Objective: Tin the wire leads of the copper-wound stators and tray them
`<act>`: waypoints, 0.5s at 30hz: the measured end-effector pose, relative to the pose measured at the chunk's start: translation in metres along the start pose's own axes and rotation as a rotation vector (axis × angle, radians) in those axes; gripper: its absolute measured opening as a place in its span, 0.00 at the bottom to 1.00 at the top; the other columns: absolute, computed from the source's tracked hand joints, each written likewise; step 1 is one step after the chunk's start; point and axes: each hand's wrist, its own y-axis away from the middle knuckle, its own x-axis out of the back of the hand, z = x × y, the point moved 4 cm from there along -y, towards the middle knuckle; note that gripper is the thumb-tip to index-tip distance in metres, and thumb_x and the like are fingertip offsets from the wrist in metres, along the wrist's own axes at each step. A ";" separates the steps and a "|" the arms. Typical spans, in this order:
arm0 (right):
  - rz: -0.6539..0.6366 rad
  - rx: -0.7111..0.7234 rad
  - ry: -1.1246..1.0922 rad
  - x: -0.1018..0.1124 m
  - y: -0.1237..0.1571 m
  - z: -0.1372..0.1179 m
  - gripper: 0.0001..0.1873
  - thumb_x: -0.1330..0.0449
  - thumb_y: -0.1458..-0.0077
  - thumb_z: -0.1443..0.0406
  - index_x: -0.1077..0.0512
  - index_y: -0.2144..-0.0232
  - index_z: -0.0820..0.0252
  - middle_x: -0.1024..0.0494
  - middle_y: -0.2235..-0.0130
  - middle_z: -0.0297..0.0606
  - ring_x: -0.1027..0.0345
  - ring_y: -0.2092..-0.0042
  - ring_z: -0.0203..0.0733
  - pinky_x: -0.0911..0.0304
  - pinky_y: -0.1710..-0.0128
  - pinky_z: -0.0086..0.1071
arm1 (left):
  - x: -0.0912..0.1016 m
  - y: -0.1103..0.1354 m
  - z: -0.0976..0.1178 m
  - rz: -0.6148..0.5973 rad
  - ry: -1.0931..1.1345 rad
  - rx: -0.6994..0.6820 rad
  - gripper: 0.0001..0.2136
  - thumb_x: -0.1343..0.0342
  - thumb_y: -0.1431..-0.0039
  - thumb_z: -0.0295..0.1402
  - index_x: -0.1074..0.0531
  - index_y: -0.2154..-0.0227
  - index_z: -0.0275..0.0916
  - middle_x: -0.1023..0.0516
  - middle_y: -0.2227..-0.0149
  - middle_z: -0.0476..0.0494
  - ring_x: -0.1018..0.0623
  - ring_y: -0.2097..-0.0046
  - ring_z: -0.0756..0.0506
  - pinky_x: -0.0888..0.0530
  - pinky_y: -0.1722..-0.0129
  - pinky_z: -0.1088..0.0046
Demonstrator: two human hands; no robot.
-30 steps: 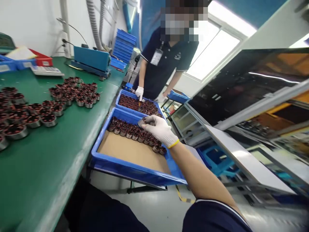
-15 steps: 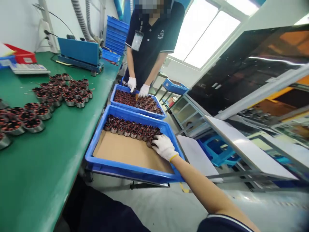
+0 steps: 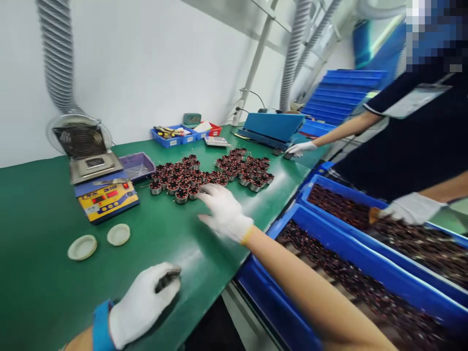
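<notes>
My left hand (image 3: 144, 304), in a white glove with a blue cuff, rests at the near edge of the green table (image 3: 44, 287), closed on a small dark round part (image 3: 168, 279). My right hand (image 3: 224, 212), also gloved, hovers over the table with fingers stretched out and nothing in it. It is just in front of a cluster of copper-wound coils in metal cups (image 3: 212, 173). To my right a near blue tray (image 3: 329, 253) holds rows of the same coils on cardboard.
A co-worker stands at right, one gloved hand (image 3: 302, 147) on the table, the other (image 3: 409, 208) over a second blue tray (image 3: 365, 202). A yellow-blue control unit (image 3: 106, 197), a fan (image 3: 78, 139), two white lids (image 3: 82, 246), a purple tray (image 3: 137, 165) and stacked blue trays (image 3: 340, 95) are around.
The view has swung left from the blue tray to the table. My right hand left the tray's coils and now hovers by the table's coil cluster. My left hand has come into view.
</notes>
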 end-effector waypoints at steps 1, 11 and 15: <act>-0.005 0.012 0.000 -0.011 -0.029 -0.012 0.30 0.34 0.53 0.61 0.30 0.46 0.62 0.39 0.36 0.51 0.50 0.35 0.56 0.58 0.34 0.51 | 0.000 0.001 0.002 -0.007 0.000 -0.020 0.11 0.45 0.44 0.38 0.21 0.62 0.43 0.18 0.61 0.45 0.21 0.60 0.42 0.25 0.55 0.68; 0.030 0.066 -0.141 -0.028 -0.011 -0.081 0.13 0.33 0.55 0.58 0.23 0.65 0.54 0.30 0.43 0.39 0.48 0.35 0.53 0.49 0.37 0.44 | 0.009 -0.004 -0.008 0.164 0.990 0.279 0.22 0.50 0.40 0.51 0.34 0.53 0.38 0.23 0.66 0.45 0.25 0.74 0.47 0.30 0.79 0.74; 0.193 0.335 -0.483 -0.015 0.037 -0.123 0.14 0.29 0.61 0.60 0.25 0.70 0.54 0.26 0.48 0.40 0.42 0.38 0.54 0.50 0.36 0.48 | -0.001 -0.001 -0.001 0.115 1.309 0.424 0.18 0.50 0.38 0.50 0.35 0.70 0.39 0.39 0.84 0.56 0.39 0.86 0.54 0.44 0.86 0.80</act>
